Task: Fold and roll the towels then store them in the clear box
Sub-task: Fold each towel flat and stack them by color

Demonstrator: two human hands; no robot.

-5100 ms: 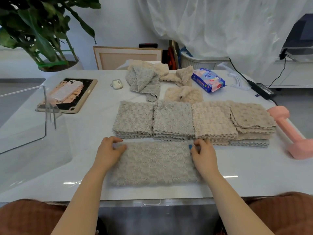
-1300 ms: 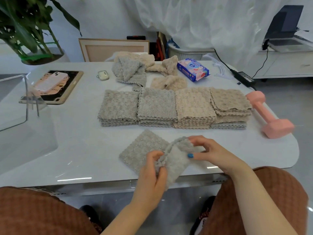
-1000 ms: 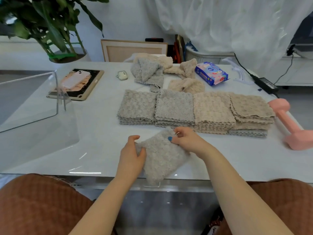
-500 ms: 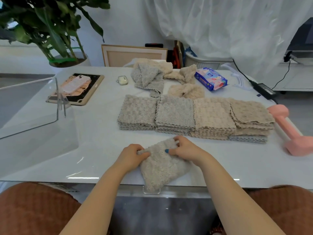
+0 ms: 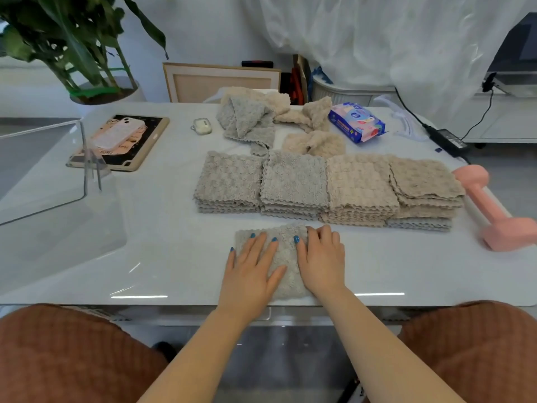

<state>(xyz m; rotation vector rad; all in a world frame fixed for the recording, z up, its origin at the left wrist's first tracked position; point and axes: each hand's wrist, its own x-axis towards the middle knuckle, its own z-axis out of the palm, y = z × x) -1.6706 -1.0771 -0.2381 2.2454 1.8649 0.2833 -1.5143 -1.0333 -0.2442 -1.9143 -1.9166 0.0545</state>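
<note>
Towel [image 5: 286, 254] folded smaller; both hands [image 5: 250, 274] now press flat on it.

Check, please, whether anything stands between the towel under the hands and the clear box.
Nothing visible does. The left hand and right hand rest on the towel, and only bare table lies between it and the clear box.
</note>
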